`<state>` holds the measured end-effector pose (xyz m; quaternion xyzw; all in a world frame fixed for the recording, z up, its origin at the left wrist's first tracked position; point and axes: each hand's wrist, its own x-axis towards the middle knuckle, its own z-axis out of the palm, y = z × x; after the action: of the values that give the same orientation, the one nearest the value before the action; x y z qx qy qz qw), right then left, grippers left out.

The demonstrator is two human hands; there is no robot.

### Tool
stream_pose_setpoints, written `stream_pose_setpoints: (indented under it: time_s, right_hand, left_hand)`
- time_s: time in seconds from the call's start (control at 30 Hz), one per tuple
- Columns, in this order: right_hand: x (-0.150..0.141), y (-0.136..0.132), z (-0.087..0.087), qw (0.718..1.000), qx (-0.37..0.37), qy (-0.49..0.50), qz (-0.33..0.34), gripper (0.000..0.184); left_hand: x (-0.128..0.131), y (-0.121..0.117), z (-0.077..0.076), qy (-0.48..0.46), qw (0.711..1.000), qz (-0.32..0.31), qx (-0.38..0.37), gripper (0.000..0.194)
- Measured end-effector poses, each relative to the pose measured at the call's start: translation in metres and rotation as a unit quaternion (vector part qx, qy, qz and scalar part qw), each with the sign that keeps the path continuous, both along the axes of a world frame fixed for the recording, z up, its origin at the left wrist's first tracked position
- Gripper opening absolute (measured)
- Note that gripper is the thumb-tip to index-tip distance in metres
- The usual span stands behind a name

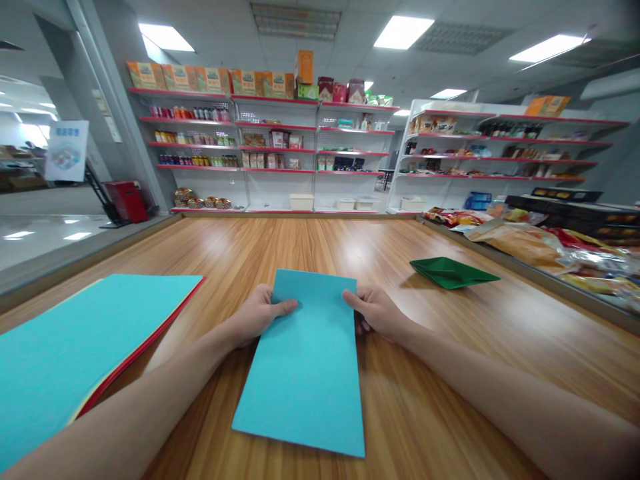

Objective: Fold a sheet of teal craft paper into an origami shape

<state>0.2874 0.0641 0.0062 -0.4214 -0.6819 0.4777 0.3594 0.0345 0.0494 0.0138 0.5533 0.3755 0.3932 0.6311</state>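
A turquoise sheet of paper [307,363], apparently folded in half lengthwise, lies on the wooden table [310,247] straight in front of me. My left hand [260,313] pinches its left edge near the far end, thumb on top. On the opposite edge my right hand [375,312] grips the same way, thumb over the paper and fingers curled beneath. Both hands are closed on the sheet.
A stack of coloured sheets [75,347], turquoise on top with red and yellow under it, lies at the left. A folded green paper piece [453,272] rests at the right. Snack packets [540,243] fill a counter along the right edge. Store shelves [270,147] stand behind.
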Motion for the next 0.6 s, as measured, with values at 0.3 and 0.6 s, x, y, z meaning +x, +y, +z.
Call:
stream_pose_setpoints:
  time_s: [0.3, 0.6]
  right_hand:
    - [-0.0033, -0.0024, 0.0054, 0.999, -0.001, -0.039, 0.024, 0.055]
    - [-0.0004, -0.0014, 0.0056, 0.997, -0.006, -0.055, 0.063, 0.052]
  left_hand:
    - [0.0016, -0.0015, -0.0047, -0.004, 0.999, 0.04, 0.014, 0.036]
    - [0.0017, -0.0012, -0.0071, -0.002, 0.997, 0.065, 0.027, 0.035]
